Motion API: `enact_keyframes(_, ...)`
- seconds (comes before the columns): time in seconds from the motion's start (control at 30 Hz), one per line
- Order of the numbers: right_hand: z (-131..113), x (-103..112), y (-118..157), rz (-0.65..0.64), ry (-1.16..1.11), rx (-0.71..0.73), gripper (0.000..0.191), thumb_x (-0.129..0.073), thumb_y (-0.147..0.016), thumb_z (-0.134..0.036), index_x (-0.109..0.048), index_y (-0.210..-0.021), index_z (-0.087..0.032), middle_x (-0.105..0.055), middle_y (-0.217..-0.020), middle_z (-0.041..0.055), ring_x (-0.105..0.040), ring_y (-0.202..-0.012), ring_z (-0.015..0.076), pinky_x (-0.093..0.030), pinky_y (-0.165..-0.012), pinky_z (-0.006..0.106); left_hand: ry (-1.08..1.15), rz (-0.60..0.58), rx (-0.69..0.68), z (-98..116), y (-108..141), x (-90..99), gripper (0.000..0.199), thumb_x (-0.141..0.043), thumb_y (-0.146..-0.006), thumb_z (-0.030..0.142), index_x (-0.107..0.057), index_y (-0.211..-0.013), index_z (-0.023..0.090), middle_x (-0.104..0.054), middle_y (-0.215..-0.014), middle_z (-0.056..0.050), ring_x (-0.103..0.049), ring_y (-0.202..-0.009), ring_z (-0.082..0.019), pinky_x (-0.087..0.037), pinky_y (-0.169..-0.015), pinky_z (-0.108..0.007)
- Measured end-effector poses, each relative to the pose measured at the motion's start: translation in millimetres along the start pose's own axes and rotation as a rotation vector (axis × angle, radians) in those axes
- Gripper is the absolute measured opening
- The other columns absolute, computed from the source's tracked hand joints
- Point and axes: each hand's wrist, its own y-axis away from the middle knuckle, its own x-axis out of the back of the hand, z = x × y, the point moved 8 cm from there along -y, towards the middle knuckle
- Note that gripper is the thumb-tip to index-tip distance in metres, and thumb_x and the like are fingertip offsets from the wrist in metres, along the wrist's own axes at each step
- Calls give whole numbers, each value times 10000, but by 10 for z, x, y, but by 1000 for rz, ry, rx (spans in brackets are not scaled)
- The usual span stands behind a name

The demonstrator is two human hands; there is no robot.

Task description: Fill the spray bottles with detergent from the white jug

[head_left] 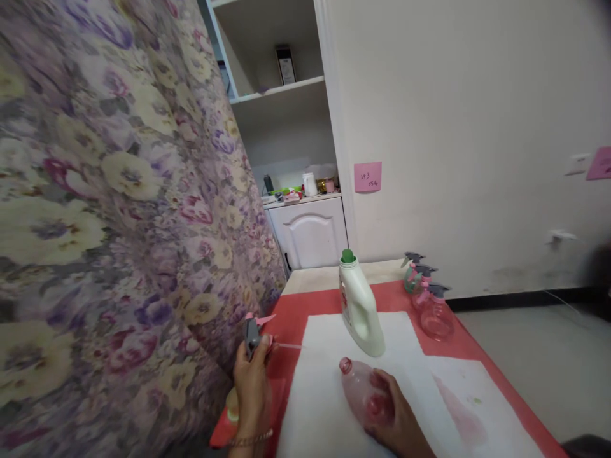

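My left hand [251, 375] grips a grey and pink spray head [252, 335] over the table's left side, its thin clear tube pointing right. My right hand [394, 413] is wrapped round a clear pink bottle [360, 389], tilted with its open neck toward the upper left. The bottle is above white paper [319, 407]. Just behind it stands a pale green jug [361, 308] with a green top. Several spray bottles [435, 318] with grey and pink heads line the table's right edge.
The table has a red cover [296, 308]. A stained white sheet [496, 407] lies at the right. A yellowish round object [232, 406] is by my left wrist. A floral curtain [124, 254] hangs close at the left. Behind are a cabinet [312, 238] and a wall with a pink note [367, 177].
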Motion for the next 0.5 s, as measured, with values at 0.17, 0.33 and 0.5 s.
enact_keyframes(0.17,7,19,-3,-10,29,-28,805,-693,-529,-132,-419,-1276,-254,-584,-1291,102,-540,-1224,333,-408,-1057,464,1,50,85,-520,-238,-33,292,-769,-672,254,-624,-917,193,-634,-786,38,-653,-667,-96,-568,-662,-231)
enact_keyframes(0.33,59,-5,-29,-33,-13,-46,801,-744,-532,-184,-432,-1267,-249,-584,-1291,114,-541,-1226,345,-417,-1052,453,-41,49,201,-1015,-507,-17,249,-705,-726,210,-622,-960,197,-659,-846,6,-677,-668,-107,-574,-647,-255)
enact_keyframes(0.5,221,-42,-49,-32,-58,-103,826,-761,-520,-205,-420,-1270,-255,-556,-1325,133,-542,-1226,349,-432,-1037,442,-162,49,273,-1339,-735,125,214,-678,-724,250,-592,-903,172,-683,-762,-20,-697,-614,-152,-569,-607,-292)
